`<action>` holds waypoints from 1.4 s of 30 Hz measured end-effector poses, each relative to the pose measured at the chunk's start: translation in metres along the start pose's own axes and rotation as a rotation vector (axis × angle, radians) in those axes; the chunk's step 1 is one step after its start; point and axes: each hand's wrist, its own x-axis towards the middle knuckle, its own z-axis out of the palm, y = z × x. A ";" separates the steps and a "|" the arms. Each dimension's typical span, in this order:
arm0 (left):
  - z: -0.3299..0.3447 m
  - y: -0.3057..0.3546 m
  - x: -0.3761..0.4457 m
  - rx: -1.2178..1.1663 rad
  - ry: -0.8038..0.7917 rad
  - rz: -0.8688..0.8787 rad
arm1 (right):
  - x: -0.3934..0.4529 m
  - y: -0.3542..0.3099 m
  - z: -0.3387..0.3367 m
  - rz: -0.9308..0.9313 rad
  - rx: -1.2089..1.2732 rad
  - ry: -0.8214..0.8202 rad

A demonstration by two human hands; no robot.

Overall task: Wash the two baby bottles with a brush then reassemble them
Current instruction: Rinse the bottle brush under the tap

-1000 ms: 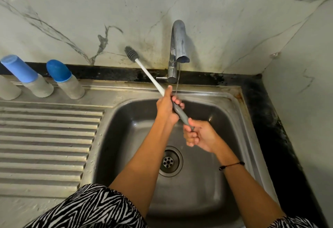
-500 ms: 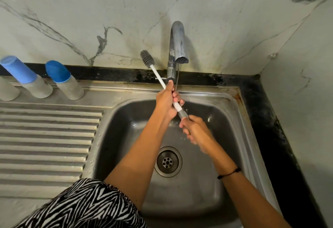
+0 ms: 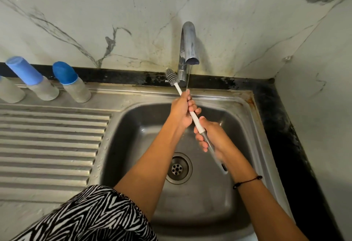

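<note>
Two capped bottles point(image 3: 76, 84) are parked aside, seemingly done; brush point(image 3: 192, 114) is gripped by left hand point(image 3: 182, 110) and right hand point(image 3: 211, 136), being rinsed.

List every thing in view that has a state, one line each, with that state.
Tap: running, thin stream of water falling.
Brush: held over the sink, bristle head up beside the tap.
Left hand: grips the white shaft.
Right hand: grips the grey handle.
Two blue-capped bottles: capped, standing on the drainboard.
Sink: drain unplugged.
</note>
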 end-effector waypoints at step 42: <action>-0.003 0.015 0.005 0.008 -0.054 0.055 | 0.007 0.014 0.011 0.033 0.263 -0.034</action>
